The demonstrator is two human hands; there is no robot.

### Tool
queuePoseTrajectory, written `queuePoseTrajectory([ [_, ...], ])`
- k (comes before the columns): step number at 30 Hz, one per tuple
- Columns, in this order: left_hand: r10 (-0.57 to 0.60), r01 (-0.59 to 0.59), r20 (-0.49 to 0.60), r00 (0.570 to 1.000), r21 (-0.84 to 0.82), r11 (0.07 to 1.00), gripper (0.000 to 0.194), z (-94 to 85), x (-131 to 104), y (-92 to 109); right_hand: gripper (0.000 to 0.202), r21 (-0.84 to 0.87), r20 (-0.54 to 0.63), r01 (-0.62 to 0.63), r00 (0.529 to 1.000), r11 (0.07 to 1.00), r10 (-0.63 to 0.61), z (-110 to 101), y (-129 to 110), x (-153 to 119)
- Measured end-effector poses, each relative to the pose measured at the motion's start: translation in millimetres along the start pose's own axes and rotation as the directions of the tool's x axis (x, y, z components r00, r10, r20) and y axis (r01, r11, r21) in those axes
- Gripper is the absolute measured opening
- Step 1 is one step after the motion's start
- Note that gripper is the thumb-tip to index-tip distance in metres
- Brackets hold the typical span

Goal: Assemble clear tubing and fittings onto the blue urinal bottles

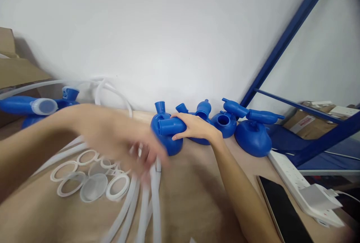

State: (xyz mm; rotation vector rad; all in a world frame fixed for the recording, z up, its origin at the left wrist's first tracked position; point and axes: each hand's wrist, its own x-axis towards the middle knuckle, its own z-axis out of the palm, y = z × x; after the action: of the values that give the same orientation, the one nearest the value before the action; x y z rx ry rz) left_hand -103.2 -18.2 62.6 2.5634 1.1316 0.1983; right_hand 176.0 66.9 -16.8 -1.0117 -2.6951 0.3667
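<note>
My right hand is wrapped round the tube-shaped neck of a blue plastic part, whose open end faces left. A rounded blue body sits directly under that neck, with a small blue cup behind it. My left hand is smeared by motion over the white hoses, its fingers pointing down and right. Whether it holds anything cannot be made out. White rings and a translucent cap lie on the table below my left wrist.
More blue vessels line the wall to the right, and others lie at the left beside a cardboard box. A phone and a white power strip lie at the right, near a blue metal frame.
</note>
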Motion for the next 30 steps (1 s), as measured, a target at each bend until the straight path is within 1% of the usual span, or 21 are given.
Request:
queuePoseTrajectory([
  [1,0.022,-0.024,0.115,0.993,0.020,1.000,0.041,2.7,17.9,-9.1,0.069,0.024,0.004,0.006,1.000,1.000,-0.006,-0.9,1.3,-0.5],
  [2,-0.023,0.019,0.068,0.997,0.067,0.998,0.041,7.6,38.1,-21.5,0.067,0.043,0.006,0.012,1.000,0.999,-0.013,-1.7,2.3,-1.0],
  [3,-0.127,0.144,-0.143,0.982,0.123,0.982,0.044,14.7,58.9,-36.3,0.067,0.056,0.006,0.019,1.000,0.998,-0.019,-2.4,3.3,-1.5],
  [4,-0.217,0.269,-0.349,0.911,0.107,0.957,0.051,23.4,78.8,-52.5,0.066,0.064,0.009,0.024,1.000,0.998,-0.025,-3.0,4.2,-2.0],
  [5,-0.246,0.306,-0.420,0.874,0.081,0.948,0.062,33.0,96.5,-68.9,0.066,0.076,0.014,0.028,0.999,0.997,-0.030,-3.6,4.9,-2.7],
  [6,-0.255,0.311,-0.445,0.859,0.058,0.948,0.068,42.9,111.0,-84.5,0.066,0.091,0.023,0.033,0.999,0.995,-0.036,-4.5,5.3,-3.6],
  [7,-0.263,0.312,-0.461,0.848,0.032,0.950,0.068,52.2,122.0,-98.6,0.065,0.107,0.033,0.038,0.999,0.993,-0.042,-5.7,5.4,-4.7],
  [9,-0.273,0.296,-0.455,0.848,-0.021,0.955,0.065,66.7,133.2,-120.4,0.063,0.132,0.056,0.045,0.997,0.990,-0.052,-9.0,4.3,-7.2],
  [11,-0.288,0.289,-0.456,0.842,-0.069,0.955,0.061,73.6,133.7,-134.2,0.061,0.143,0.083,0.048,0.995,0.989,-0.061,-13.1,2.3,-9.8],
  [14,-0.329,0.309,-0.477,0.815,-0.123,0.943,0.056,71.8,125.7,-145.1,0.064,0.142,0.128,0.043,0.990,0.989,-0.061,-18.7,1.2,-13.1],
  [16,-0.358,0.330,-0.479,0.802,-0.145,0.933,0.050,67.5,119.0,-149.2,0.070,0.073,0.130,0.034,0.991,0.997,-0.044,-20.9,3.0,-15.3],
  [18,-0.379,0.346,-0.476,0.794,-0.159,0.925,0.047,64.2,111.7,-151.9,0.080,-0.050,0.099,0.001,0.995,0.999,0.004,-22.1,5.4,-18.2],
  [20,-0.394,0.357,-0.480,0.784,-0.171,0.918,0.051,61.8,104.0,-153.4,0.087,-0.156,0.054,-0.052,0.997,0.986,0.061,-23.0,5.5,-22.4],
  [22,-0.401,0.358,-0.487,0.776,-0.184,0.915,0.054,59.1,96.7,-153.5,0.091,-0.209,0.023,-0.084,0.996,0.974,0.091,-24.2,1.2,-26.9],
  [25,-0.404,0.349,-0.483,0.777,-0.205,0.915,0.055,54.1,88.8,-151.1,0.099,-0.213,0.055,-0.049,0.997,0.976,0.062,-24.1,-13.0,-30.1],
  [28,-0.427,0.345,-0.442,0.789,-0.257,0.903,0.056,51.6,85.6,-146.8,0.112,-0.203,0.102,-0.005,0.994,0.979,0.027,-16.4,-28.1,-23.5],
  [29,-0.443,0.348,-0.421,0.792,-0.284,0.893,0.056,51.9,85.4,-145.2,0.109,-0.210,0.090,-0.004,0.996,0.978,0.023,-11.8,-31.9,-19.2],
  [30,-0.460,0.353,-0.400,0.793,-0.314,0.881,0.057,52.6,85.3,-143.6,0.100,-0.225,0.057,-0.012,0.998,0.974,0.026,-6.5,-34.9,-14.1],
])
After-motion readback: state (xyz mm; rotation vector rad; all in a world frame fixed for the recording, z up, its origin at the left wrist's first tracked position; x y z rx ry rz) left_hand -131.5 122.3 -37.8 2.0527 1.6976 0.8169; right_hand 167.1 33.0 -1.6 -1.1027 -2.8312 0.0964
